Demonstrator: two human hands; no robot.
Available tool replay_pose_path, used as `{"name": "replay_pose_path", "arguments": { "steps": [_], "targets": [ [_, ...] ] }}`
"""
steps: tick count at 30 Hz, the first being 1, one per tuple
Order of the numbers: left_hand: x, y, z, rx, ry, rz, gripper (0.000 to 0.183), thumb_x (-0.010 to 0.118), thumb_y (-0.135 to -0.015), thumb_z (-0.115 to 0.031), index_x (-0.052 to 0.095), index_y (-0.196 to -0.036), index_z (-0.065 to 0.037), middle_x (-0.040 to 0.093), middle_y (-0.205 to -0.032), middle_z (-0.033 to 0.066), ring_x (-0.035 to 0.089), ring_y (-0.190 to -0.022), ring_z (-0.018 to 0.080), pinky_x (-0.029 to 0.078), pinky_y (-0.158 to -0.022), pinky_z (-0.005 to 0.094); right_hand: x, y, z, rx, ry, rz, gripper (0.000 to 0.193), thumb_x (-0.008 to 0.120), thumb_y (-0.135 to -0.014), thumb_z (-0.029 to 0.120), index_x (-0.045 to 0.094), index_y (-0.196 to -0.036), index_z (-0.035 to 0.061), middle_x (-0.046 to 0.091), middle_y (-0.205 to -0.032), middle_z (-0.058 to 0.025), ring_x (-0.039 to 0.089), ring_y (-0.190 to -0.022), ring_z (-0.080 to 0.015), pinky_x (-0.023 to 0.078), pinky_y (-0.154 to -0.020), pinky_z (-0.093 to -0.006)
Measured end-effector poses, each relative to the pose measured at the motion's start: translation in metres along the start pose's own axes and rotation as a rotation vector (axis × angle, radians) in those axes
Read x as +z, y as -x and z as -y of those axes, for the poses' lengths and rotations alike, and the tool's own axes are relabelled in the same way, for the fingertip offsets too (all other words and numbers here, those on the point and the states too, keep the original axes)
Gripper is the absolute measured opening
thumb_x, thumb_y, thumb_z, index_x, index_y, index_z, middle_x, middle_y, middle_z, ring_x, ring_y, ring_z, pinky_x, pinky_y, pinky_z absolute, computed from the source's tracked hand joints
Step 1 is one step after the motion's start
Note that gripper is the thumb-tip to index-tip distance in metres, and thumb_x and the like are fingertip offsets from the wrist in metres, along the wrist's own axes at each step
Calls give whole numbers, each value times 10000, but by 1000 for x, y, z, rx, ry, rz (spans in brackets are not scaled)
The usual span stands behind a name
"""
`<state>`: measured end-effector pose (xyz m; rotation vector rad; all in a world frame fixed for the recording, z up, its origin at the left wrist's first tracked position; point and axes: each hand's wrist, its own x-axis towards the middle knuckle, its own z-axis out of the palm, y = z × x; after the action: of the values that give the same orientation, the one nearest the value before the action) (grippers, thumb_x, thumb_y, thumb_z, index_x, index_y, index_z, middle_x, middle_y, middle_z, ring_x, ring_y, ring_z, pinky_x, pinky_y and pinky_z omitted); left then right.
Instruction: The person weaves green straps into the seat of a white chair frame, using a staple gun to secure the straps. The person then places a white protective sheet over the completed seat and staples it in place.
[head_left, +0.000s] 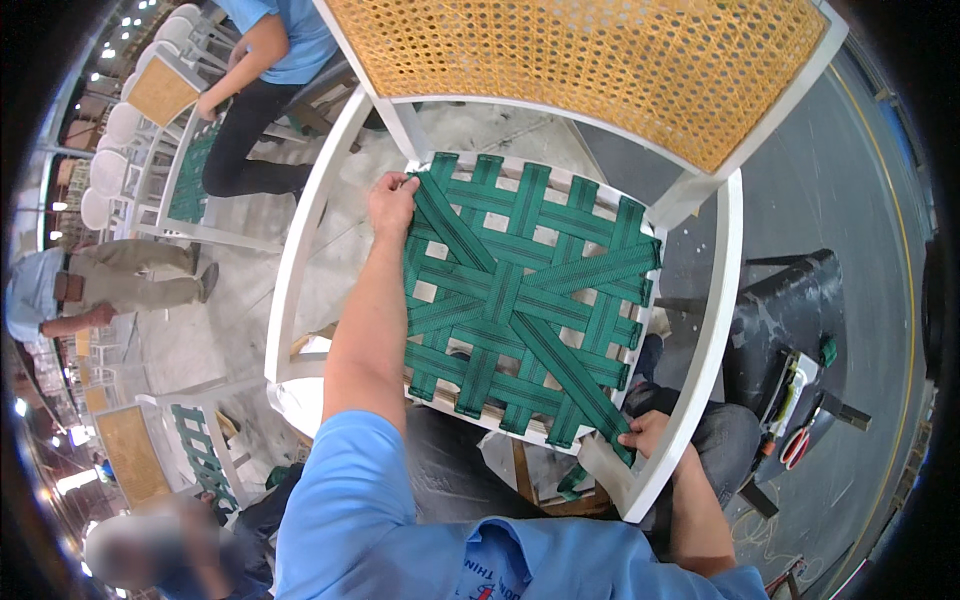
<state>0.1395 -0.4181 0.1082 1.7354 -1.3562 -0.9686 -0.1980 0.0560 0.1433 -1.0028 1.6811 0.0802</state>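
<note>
A white armchair frame (pixel 728 270) stands before me, its cane backrest (pixel 590 55) at the far side. Green elastic straps are woven across its seat (pixel 480 285), with two crossing diagonally over the weave. My left hand (pixel 392 205) pinches the end of one diagonal webbing strap (pixel 565 370) at the far left seat corner. That strap runs under a woven band at the centre and out toward the near right corner. There, my right hand (pixel 655 438) grips its other end between thumb and fingers, beside the chair's front leg.
At the right, a black stool (pixel 785 320) carries red-handled scissors (pixel 795 447) and other tools. To the left, a co-worker (pixel 275 60) sits by another webbed chair (pixel 190 175), one person stands (pixel 110 275), and another works below. White chairs line the back left.
</note>
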Motion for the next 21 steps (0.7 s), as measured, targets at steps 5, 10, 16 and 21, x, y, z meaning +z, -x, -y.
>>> {"name": "replay_pose_path", "arguments": {
  "steps": [5,10,16,21],
  "targets": [
    [-8,-2,1,-10,22,-5,167,790,-852,-186,730,-938,-56,662,-712,21,581,-587,120,453,-578,316,-2,-6,0,-19,82,11,278,810,-849,299,783,-938,37,701,-777,-202,664,-699,-288,512,-711,-401],
    [-3,3,5,33,-92,-60,193,809,-821,-216,764,-951,-80,721,-826,83,669,-738,200,513,-722,360,-6,-1,7,24,25,-25,253,812,-846,268,787,-936,32,678,-711,-190,633,-640,-264,506,-680,-401],
    [-11,9,4,75,-123,-150,255,838,-807,-272,759,-971,-93,688,-1106,159,673,-976,331,518,-908,425,-17,5,5,-95,85,-80,223,796,-856,217,769,-907,2,691,-710,-165,613,-635,-207,493,-641,-395],
    [-26,55,-4,23,226,-221,198,763,-905,-168,701,-1028,-27,690,-969,66,655,-904,190,508,-831,322,-92,75,50,-143,-374,-689,113,670,-941,68,723,-926,-31,687,-798,-33,606,-707,-126,498,-668,-295]
  ]
}}
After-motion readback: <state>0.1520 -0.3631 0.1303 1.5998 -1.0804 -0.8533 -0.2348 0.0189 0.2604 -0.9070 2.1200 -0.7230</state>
